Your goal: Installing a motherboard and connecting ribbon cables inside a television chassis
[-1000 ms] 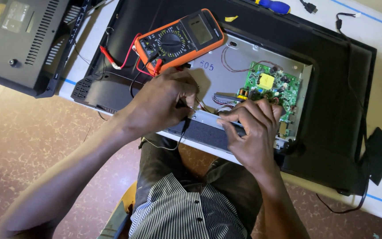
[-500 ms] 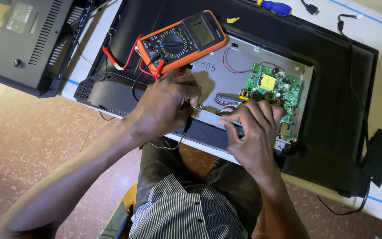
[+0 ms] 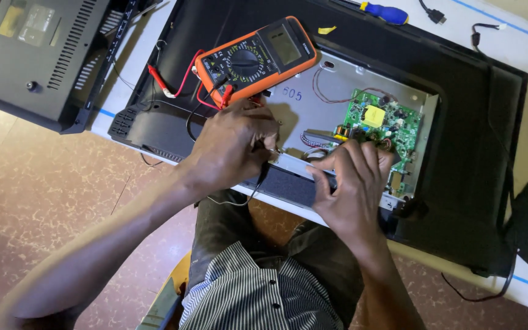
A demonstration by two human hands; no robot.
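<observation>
A flat-screen television (image 3: 459,122) lies face down on a white table (image 3: 520,43), its back cover off, its long axis running from upper left to lower right across the view. Inside the open shell sits a metal chassis plate (image 3: 313,116) carrying a green circuit board (image 3: 380,125) at its right end, with thin red wires looping across the bare metal. A detached black back panel (image 3: 38,55) rests at the upper left, partly off the table edge. An orange multimeter (image 3: 255,58) lies on the set's back, display end pointing up and right, its red and black leads (image 3: 172,85) trailing toward the left.

A seated person in a striped shirt works at the near edge of the chassis. The left hand (image 3: 233,150) is closed around a thin black probe (image 3: 264,168), tip set against the plate's lower rim. The right hand (image 3: 349,189) curls over the same rim just below the circuit board, fingers bent; whether it pinches anything cannot be told. A blue-and-yellow screwdriver (image 3: 386,12) lies at the table's far edge.
</observation>
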